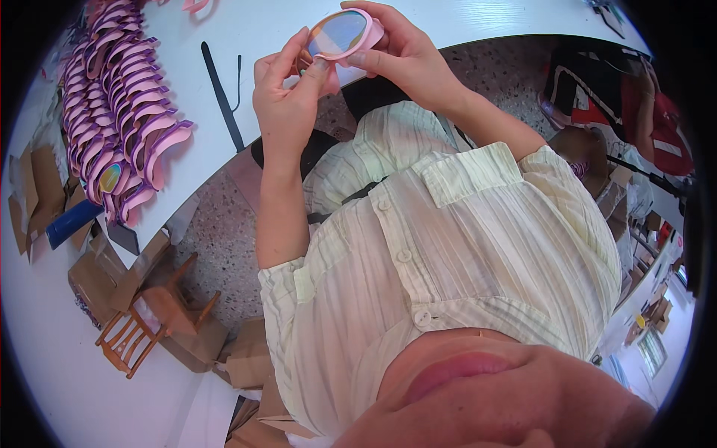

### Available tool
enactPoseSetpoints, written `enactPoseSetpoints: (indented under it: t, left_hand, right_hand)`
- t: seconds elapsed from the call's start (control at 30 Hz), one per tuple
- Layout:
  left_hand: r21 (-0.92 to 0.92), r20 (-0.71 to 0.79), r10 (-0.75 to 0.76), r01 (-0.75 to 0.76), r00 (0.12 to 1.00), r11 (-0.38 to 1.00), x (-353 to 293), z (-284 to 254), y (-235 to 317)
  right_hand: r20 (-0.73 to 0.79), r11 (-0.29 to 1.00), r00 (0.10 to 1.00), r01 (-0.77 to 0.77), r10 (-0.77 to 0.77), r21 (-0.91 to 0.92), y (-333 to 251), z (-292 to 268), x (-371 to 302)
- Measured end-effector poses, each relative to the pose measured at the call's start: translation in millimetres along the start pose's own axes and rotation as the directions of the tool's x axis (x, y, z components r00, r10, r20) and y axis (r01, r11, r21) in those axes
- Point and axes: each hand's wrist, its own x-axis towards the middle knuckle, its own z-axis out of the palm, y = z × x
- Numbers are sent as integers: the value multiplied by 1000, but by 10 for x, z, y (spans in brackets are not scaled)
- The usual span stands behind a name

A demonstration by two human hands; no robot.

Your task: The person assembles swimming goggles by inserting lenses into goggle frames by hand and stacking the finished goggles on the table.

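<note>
Over the table's near edge I hold a pair of pink goggles (361, 52) with a shiny, mirrored blue-and-orange lens. My left hand (287, 86) pinches its left side, thumb against the lower rim and fingers behind. My right hand (403, 54) is closed round the opposite side, with the thumb on the lower rim. Fingers cover part of the frame on both sides. To the left, rows of similar pink and purple goggles (123, 104) lie stacked close together on the white table (246, 26).
A black strap (222, 97) lies between the stack and my left hand. A dark blue cylinder (73, 224) and a dark phone-like slab (123, 237) are at the table's left corner. Below stand a small wooden chair (160, 313) and cardboard boxes (246, 366).
</note>
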Motion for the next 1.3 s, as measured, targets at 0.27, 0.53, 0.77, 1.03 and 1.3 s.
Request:
enactPoseSetpoints:
  t: [0.27, 0.53, 0.77, 1.03, 1.3]
  left_hand:
    - [-155, 5, -112, 112, 994, 982, -35, 55, 18]
    - [0, -37, -16, 16, 999, 1000, -61, 86, 16]
    - [-20, 2, -74, 74, 997, 997, -110, 80, 85]
    - [54, 17, -25, 24, 1000, 998, -161, 109, 73]
    - [-25, 31, -47, 48, 998, 999, -197, 134, 147]
  right_hand:
    - [29, 999, 1000, -5, 6, -36, -26, -68, 5]
    - [-30, 980, 995, -98, 95, -173, -156, -38, -42]
    - [16, 905, 996, 87, -88, -417, -19, -232, -21]
    - [249, 491, 919, 376, -305, -786, -315, -227, -31]
    - [173, 527, 974, 224, -145, -820, -328, -183, -43]
